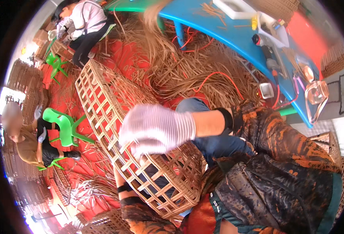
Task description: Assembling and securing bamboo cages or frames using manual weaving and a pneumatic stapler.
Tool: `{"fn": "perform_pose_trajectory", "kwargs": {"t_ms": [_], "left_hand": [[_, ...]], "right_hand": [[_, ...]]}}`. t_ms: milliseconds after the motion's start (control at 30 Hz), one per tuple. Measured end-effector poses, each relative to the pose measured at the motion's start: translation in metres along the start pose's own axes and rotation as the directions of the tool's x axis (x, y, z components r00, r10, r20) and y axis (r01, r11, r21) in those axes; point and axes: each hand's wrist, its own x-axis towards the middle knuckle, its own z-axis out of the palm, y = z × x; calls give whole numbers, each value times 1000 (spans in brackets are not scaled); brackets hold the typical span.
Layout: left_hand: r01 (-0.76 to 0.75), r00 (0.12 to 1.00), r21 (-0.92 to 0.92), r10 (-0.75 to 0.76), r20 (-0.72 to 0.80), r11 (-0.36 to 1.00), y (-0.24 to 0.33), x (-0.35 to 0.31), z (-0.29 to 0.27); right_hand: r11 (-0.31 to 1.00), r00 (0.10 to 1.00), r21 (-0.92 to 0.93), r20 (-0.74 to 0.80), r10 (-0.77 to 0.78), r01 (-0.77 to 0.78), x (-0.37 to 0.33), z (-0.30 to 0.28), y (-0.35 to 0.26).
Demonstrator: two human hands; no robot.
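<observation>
A long woven basket [176,171] of tan rattan-like strips, with a wide open lattice along one side, lies tilted across my lap. My right hand [156,128], in a white striped glove, is over the middle of the basket at its lattice edge. Its fingers are curled closed and somewhat blurred; whatever is in them does not show. My left forearm [119,179], with a dark band, rises along the basket's near left side. The basket and the right hand hide my left hand, so its fingers cannot be seen.
Loose strips [203,70] cover much of the red floor [90,160]. To the right stands a blue table [226,43] with a corded power tool [269,58] and white trays. Two people sit at left near green stools [65,124]; woven stacks [24,82] line the left.
</observation>
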Motion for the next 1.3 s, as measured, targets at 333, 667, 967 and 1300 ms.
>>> {"fn": "perform_pose_trajectory", "kwargs": {"t_ms": [333,667,967,1300], "left_hand": [[-68,993,179,84,-80,982,14,-28,25],[-151,978,177,173,-119,973,5,-22,9],[-349,936,61,351,-34,935,-5,-56,59],[-171,918,575,341,-201,800,-68,-63,-6]], "right_hand": [[988,973,83,184,-140,127,-30,67,-36],[983,979,181,189,-76,41,-35,62,-32],[957,965,-137,8,261,-258,-71,-14,-68],[992,837,82,531,-129,100,-44,26,-130]]}}
